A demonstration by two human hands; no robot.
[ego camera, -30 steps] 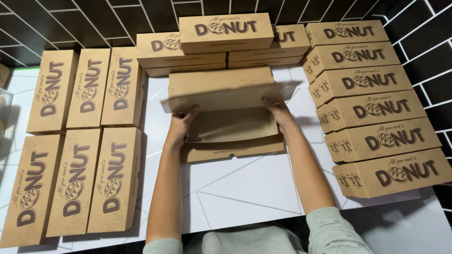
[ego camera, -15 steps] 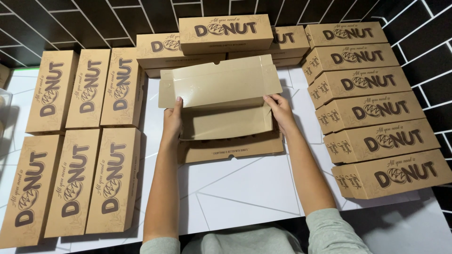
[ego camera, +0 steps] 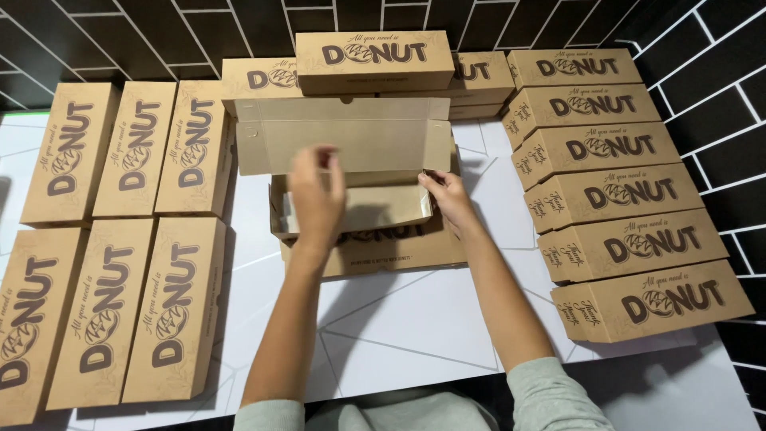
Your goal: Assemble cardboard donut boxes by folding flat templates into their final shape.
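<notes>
I am folding a box (ego camera: 351, 203) at the frame's centre, on the white tabletop (ego camera: 415, 319). My left hand (ego camera: 317, 195) hovers loosely open over its tray, holding nothing. My right hand (ego camera: 448, 199) pinches the right end flap. The plain brown lid (ego camera: 343, 144) stands upright; I judge tucking the flaps comes next.

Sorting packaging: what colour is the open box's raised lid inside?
Plain light brown lid, unprinted, clearest in the head view.
</notes>
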